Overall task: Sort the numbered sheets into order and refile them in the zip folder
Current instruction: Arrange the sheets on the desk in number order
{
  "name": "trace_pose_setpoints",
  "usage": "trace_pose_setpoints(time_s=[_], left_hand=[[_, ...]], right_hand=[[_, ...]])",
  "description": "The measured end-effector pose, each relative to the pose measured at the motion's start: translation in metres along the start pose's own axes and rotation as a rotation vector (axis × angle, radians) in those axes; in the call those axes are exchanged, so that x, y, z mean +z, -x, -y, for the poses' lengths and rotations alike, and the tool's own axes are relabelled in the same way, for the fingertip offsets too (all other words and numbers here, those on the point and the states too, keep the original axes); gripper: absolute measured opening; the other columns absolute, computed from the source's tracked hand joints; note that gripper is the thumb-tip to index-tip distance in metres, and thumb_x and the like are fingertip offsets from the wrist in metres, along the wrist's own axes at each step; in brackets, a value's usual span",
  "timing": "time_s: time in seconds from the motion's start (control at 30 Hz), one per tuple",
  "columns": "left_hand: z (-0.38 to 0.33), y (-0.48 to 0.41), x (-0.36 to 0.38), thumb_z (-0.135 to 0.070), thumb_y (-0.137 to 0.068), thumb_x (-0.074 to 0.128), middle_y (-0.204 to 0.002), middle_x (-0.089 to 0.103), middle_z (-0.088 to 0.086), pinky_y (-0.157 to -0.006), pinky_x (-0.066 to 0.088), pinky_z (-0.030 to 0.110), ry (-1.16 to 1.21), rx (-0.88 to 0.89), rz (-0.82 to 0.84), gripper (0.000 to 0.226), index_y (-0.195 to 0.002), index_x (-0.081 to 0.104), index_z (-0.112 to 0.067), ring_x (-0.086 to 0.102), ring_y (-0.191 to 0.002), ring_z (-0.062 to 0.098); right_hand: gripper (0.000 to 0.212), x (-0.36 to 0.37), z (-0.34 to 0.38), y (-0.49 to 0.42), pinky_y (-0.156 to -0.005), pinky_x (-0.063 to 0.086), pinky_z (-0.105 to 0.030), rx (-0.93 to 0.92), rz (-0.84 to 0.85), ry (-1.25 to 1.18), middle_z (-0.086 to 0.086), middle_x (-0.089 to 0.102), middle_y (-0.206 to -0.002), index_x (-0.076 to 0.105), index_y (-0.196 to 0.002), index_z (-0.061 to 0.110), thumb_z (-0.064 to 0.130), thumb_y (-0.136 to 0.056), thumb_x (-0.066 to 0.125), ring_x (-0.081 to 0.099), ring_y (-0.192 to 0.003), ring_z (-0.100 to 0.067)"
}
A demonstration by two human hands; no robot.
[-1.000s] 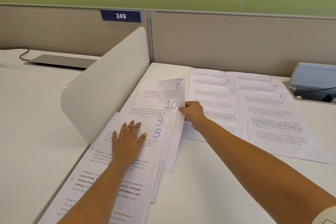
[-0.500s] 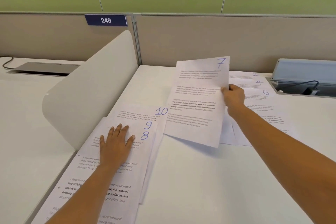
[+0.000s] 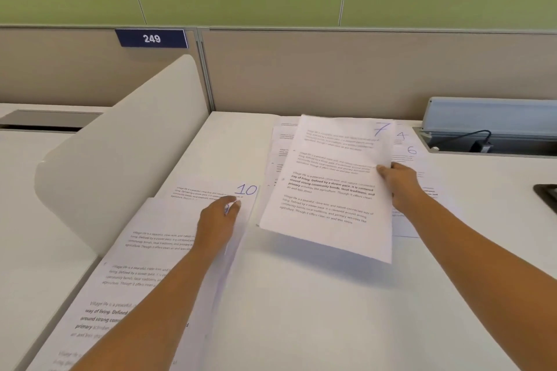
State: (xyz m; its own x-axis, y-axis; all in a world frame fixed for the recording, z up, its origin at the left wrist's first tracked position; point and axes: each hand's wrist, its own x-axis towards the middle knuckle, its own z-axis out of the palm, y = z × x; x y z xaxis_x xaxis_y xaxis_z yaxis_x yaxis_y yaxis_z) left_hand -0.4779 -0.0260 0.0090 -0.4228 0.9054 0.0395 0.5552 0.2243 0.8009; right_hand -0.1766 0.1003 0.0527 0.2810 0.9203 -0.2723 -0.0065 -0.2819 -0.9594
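My right hand [image 3: 399, 184] pinches the right edge of the sheet marked 7 [image 3: 328, 187] and holds it tilted above the desk, over the spread of sheets at the back. Beside it the sheets marked 4 [image 3: 402, 135] and 6 [image 3: 412, 150] lie flat, partly covered. My left hand [image 3: 218, 220] has its fingers curled at the upper right edge of the left pile [image 3: 144, 253] and pinches its top sheets there, hiding their numbers. The sheet marked 10 [image 3: 211, 190] sticks out behind that pile. No zip folder is in view.
A curved white divider [image 3: 120, 153] stands along the left of the pile. A grey partition [image 3: 331, 69] closes the back of the desk. An open cable tray with a black plug [image 3: 482, 144] sits at the back right, and a dark object [image 3: 547, 196] shows at the right edge.
My right hand pulled sheet 7 off the left pile and carried it right, over the back spread. My left hand went from lying flat on the pile to pinching its upper right edge.
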Motion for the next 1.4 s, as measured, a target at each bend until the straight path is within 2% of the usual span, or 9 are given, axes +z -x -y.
trace_pose_setpoints(time_s=[0.1, 0.2, 0.3, 0.47, 0.57, 0.77, 1.07, 1.27, 1.4], left_hand=[[-0.027, 0.0, 0.012, -0.03, -0.096, 0.052, -0.097, 0.069, 0.012, -0.067, 0.044, 0.026, 0.347, -0.162, 0.095, 0.026, -0.092, 0.067, -0.01, 0.061, -0.073, 0.018], [-0.037, -0.001, 0.019, -0.038, -0.092, 0.057, -0.079, 0.067, 0.006, -0.062, 0.047, 0.025, 0.448, -0.284, 0.254, 0.032, -0.086, 0.066, -0.008, 0.061, -0.065, 0.02], [-0.03, 0.0, 0.026, -0.03, -0.085, 0.069, -0.078, 0.064, 0.013, -0.067, 0.04, 0.029, 0.369, -0.238, 0.226, 0.029, -0.083, 0.066, -0.001, 0.056, -0.07, 0.021], [-0.022, 0.004, 0.03, -0.016, -0.085, 0.068, -0.055, 0.053, 0.0, -0.05, 0.031, 0.024, 0.169, -0.185, 0.018, 0.032, -0.056, 0.056, -0.011, 0.045, -0.052, 0.016], [-0.025, 0.0, 0.031, -0.016, -0.084, 0.07, -0.07, 0.063, 0.005, -0.06, 0.04, 0.025, 0.162, -0.161, -0.032, 0.01, -0.082, 0.071, -0.006, 0.057, -0.069, 0.023], [-0.028, -0.01, 0.04, -0.008, -0.082, 0.071, -0.073, 0.061, -0.001, -0.084, 0.052, 0.038, 0.163, -0.125, -0.027, 0.038, -0.118, 0.061, -0.006, 0.061, -0.079, 0.022], [-0.012, -0.009, 0.042, -0.015, -0.089, 0.062, -0.122, 0.061, 0.003, -0.096, 0.037, 0.031, -0.149, 0.084, -0.072, 0.032, -0.12, 0.059, -0.008, 0.053, -0.117, 0.022], [-0.001, -0.002, 0.04, -0.024, -0.092, 0.057, -0.126, 0.059, 0.001, -0.1, 0.03, 0.03, -0.3, 0.17, -0.055, 0.032, -0.122, 0.059, -0.014, 0.05, -0.121, 0.02], [-0.001, 0.001, 0.041, -0.023, -0.092, 0.057, -0.127, 0.058, 0.001, -0.101, 0.029, 0.029, -0.333, 0.186, -0.056, 0.032, -0.122, 0.058, -0.015, 0.049, -0.121, 0.02]], right_hand=[[0.007, 0.002, -0.015, 0.01, -0.075, 0.05, -0.041, 0.046, 0.079, 0.018, -0.015, 0.061, -0.101, 0.059, -0.085, 0.006, 0.003, -0.091, 0.057, 0.059, -0.073, -0.025], [0.017, 0.007, -0.032, 0.012, -0.068, 0.053, -0.036, 0.079, 0.133, 0.006, -0.015, 0.063, -0.097, 0.057, -0.075, 0.011, 0.002, -0.089, 0.058, 0.06, -0.069, -0.022], [0.006, 0.015, -0.047, 0.015, -0.07, 0.052, -0.031, 0.063, 0.122, 0.098, -0.013, 0.066, -0.104, 0.06, -0.083, 0.012, 0.012, -0.086, 0.065, 0.061, -0.075, -0.022], [0.031, 0.023, -0.061, 0.028, -0.066, 0.039, -0.024, -0.046, 0.086, 0.255, -0.002, 0.056, -0.096, 0.051, -0.11, 0.016, 0.019, -0.084, 0.068, 0.052, -0.087, -0.018], [0.022, 0.024, -0.066, 0.031, -0.058, 0.039, -0.016, -0.148, 0.114, 0.282, 0.004, 0.054, -0.081, 0.055, -0.104, 0.012, 0.006, -0.084, 0.064, 0.052, -0.081, -0.017], [0.011, 0.024, -0.055, 0.022, -0.057, 0.036, -0.015, -0.263, -0.003, 0.352, 0.01, 0.05, -0.072, 0.058, -0.087, 0.011, 0.001, -0.084, 0.059, 0.049, -0.075, -0.014], [0.015, 0.034, -0.05, 0.003, -0.05, 0.034, -0.017, -0.158, -0.178, 0.286, -0.005, 0.058, -0.086, 0.064, -0.091, 0.006, -0.002, -0.082, 0.055, 0.05, -0.076, -0.018], [0.01, 0.039, -0.054, 0.004, -0.062, 0.036, -0.023, -0.158, -0.222, 0.349, -0.006, 0.057, -0.082, 0.062, -0.088, 0.003, -0.001, -0.08, 0.059, 0.05, -0.074, -0.022], [0.01, 0.04, -0.057, 0.009, -0.071, 0.038, -0.028, -0.266, -0.221, 0.521, -0.005, 0.057, -0.105, 0.062, -0.092, 0.008, 0.009, -0.083, 0.062, 0.054, -0.092, -0.024]])
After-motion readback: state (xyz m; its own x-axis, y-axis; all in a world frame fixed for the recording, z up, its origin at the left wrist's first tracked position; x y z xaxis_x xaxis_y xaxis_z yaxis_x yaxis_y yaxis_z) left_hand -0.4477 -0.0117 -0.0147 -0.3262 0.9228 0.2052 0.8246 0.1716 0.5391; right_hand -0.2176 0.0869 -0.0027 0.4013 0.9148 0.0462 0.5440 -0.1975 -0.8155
